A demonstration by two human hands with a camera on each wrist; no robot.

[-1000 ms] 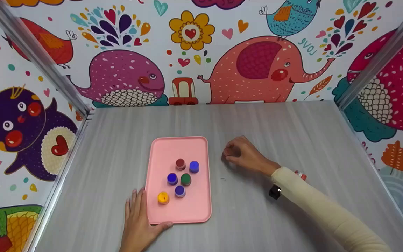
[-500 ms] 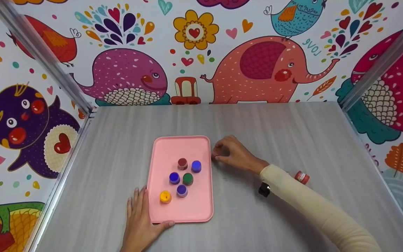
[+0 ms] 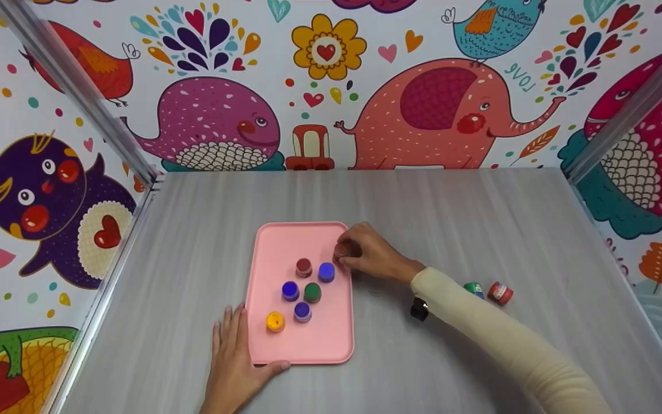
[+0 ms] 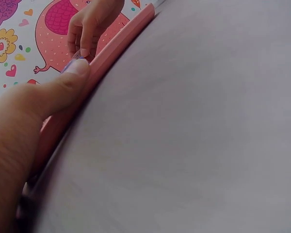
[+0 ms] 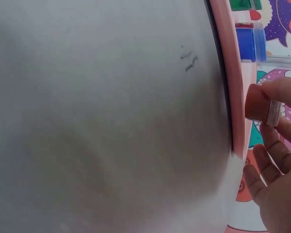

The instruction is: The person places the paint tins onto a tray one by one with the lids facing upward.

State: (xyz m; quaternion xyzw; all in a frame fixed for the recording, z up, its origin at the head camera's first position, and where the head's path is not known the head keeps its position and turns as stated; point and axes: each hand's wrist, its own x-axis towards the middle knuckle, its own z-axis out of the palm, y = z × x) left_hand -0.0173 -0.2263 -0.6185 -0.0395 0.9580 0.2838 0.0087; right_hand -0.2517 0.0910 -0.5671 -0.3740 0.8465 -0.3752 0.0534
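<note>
My right hand [image 3: 374, 252] pinches a small reddish-brown paint pot [image 5: 257, 103] between thumb and fingers, over the right rim of the pink tray [image 3: 285, 244]. Blurred in the head view, this pot shows better in the right wrist view, with a clear band at one end. On the tray stand several paint pots: a dark red one [image 3: 304, 267], a green one [image 3: 312, 292], a yellow one [image 3: 275, 322], and blue ones, the nearest to my right hand being a blue pot [image 3: 326, 272]. My left hand [image 3: 234, 362] rests at the tray's near left corner, fingers straight along its side, thumb on the near rim.
Right of the tray, beside my right sleeve [image 3: 480, 310], a red pot [image 3: 500, 293] and a partly hidden green pot [image 3: 473, 289] lie on the grey table [image 3: 423, 201]. Printed walls [image 3: 365, 34] with metal corner posts enclose the table at the back and sides.
My right hand has moved left with its pot, from beside the tray to over its right rim. The red and green pots beside my sleeve have come into view. My left hand stays at the tray.
</note>
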